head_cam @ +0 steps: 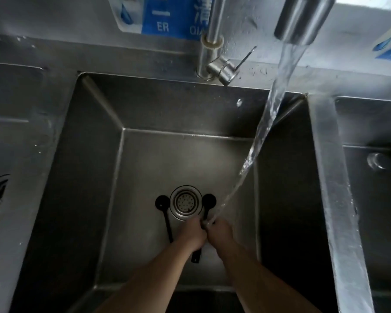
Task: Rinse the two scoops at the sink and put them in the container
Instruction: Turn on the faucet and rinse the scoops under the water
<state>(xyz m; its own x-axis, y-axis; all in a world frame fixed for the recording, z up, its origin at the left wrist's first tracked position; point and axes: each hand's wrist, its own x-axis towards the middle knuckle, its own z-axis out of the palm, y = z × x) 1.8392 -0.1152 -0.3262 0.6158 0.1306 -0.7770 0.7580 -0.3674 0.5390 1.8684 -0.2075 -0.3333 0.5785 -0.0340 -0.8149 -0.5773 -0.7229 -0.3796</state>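
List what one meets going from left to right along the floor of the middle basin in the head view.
Black long-handled scoop lying loose → round steel drain strainer → second black scoop, held in the hands → falling water stream.

- The picture is dim and grey.
- Soft light shines on the sink (190, 159) floor, and its side walls are dark.
- The tap (303, 19) up close looks blurry.
- Straight edges bend near the picture's sides.

Two black scoops (209, 203) are seen in a dull grey steel sink (95, 143), below blue-and-white signs (167, 16).
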